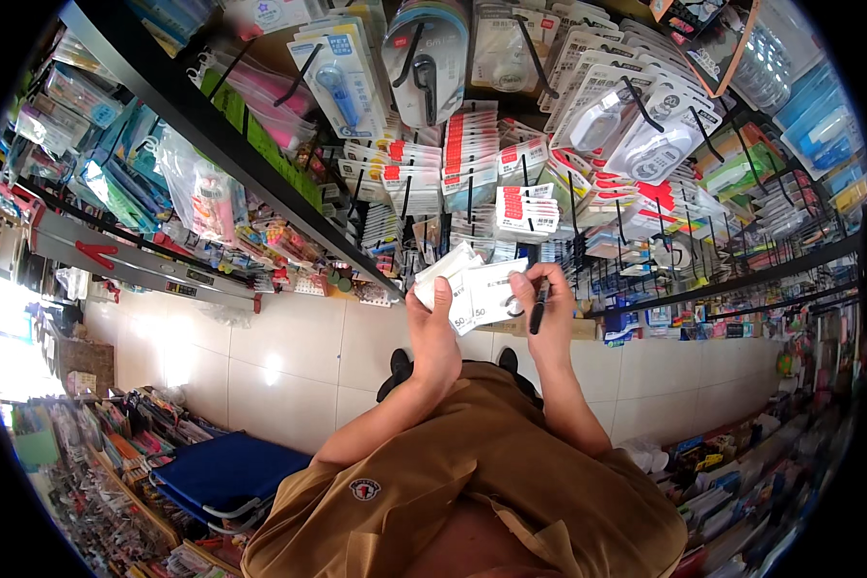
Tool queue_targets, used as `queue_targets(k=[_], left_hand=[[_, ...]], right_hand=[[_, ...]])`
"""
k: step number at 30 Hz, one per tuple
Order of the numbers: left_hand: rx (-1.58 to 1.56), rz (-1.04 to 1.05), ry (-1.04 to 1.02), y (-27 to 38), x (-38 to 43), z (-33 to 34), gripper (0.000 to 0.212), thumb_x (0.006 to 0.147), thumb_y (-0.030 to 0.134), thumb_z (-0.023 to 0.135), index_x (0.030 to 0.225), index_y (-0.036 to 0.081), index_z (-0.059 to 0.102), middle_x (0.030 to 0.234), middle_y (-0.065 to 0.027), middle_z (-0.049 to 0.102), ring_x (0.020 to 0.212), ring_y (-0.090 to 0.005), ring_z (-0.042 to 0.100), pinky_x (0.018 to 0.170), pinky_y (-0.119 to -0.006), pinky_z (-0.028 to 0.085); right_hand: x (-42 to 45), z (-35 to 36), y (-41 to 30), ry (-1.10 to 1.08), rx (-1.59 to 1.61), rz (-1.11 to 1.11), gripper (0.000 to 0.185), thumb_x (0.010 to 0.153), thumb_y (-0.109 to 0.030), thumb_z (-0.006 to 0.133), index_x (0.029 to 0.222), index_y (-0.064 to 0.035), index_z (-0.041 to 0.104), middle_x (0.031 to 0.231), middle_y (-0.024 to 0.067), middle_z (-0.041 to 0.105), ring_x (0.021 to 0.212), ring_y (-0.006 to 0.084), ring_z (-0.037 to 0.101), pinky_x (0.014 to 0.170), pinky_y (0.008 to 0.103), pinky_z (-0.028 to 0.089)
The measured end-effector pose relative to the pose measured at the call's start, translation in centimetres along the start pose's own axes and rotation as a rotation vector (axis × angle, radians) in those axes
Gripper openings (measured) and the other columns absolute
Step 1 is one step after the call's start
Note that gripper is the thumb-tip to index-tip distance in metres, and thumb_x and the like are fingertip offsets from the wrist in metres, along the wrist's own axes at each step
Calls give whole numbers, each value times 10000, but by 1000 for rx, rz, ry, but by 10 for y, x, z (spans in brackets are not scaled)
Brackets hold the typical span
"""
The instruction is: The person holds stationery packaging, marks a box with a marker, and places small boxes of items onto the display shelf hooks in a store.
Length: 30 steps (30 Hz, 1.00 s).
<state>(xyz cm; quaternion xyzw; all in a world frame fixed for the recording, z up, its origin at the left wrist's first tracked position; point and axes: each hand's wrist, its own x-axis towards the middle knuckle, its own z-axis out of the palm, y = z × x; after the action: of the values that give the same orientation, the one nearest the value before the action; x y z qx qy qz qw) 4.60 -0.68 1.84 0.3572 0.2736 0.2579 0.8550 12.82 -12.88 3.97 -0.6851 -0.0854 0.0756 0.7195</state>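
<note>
My left hand (433, 334) grips a small stack of flat white packets (446, 273), its thumb across the front. Another flat white packet (493, 290), printed with dark figures, overlaps the stack on its right. The thumb and fingertips of my right hand (551, 316) pinch the right edge of that packet. A black pen (537, 316) is also tucked in my right hand, pointing downward. Both hands are in front of my body, just below pegs hung with small white-and-red packets (526, 211).
Carded correction tapes (347, 94) and other blister packs hang on black hooks ahead. A black shelf frame (231, 159) runs diagonally on the left. Behind me at left is a folding stool with a blue seat (227, 469). Pale floor tiles (296, 347) lie below.
</note>
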Motion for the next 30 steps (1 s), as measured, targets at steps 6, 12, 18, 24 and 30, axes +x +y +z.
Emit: queue_targets(k=[6, 12, 18, 24, 30], left_hand=[[-9, -69, 43, -3, 7, -9, 446, 1041, 330, 617, 1296, 2, 452, 1243, -125, 618, 1096, -171, 629, 931, -336, 543], [13, -135, 35, -1, 8, -6, 361, 1079, 305, 535, 1319, 36, 504, 1234, -85, 665, 1095, -179, 669, 937, -350, 549], [40, -142, 100, -6, 10, -14, 386, 1073, 318, 549, 1337, 43, 491, 1253, -89, 654, 1116, -180, 656, 960, -357, 540], [50, -144, 101, 2, 9, -14, 409, 1071, 315, 553, 1359, 33, 480, 1264, -95, 648, 1121, -183, 654, 958, -356, 541], [45, -124, 85, 6, 10, -15, 425, 1072, 320, 550, 1357, 11, 487, 1258, -97, 652, 1118, -187, 655, 947, -352, 544]], right_hand=[[15, -14, -2, 118, 100, -150, 240, 945, -90, 740, 952, -85, 500, 877, -27, 531, 785, 58, 448, 713, 214, 393], [25, -22, 10, 84, 340, -167, 281, 945, 2, 698, 949, -103, 437, 944, -8, 506, 831, 77, 452, 768, 234, 390], [41, -19, 25, 64, 232, -167, 277, 943, -10, 696, 930, -103, 436, 974, -2, 514, 852, 76, 440, 792, 227, 385], [36, -15, 35, 51, 263, -139, 284, 939, -37, 718, 923, -101, 441, 1006, 18, 551, 879, 83, 471, 826, 236, 407], [40, -14, 39, 131, 161, -165, 280, 950, -98, 729, 975, -68, 451, 1182, 106, 623, 948, 119, 532, 875, 264, 441]])
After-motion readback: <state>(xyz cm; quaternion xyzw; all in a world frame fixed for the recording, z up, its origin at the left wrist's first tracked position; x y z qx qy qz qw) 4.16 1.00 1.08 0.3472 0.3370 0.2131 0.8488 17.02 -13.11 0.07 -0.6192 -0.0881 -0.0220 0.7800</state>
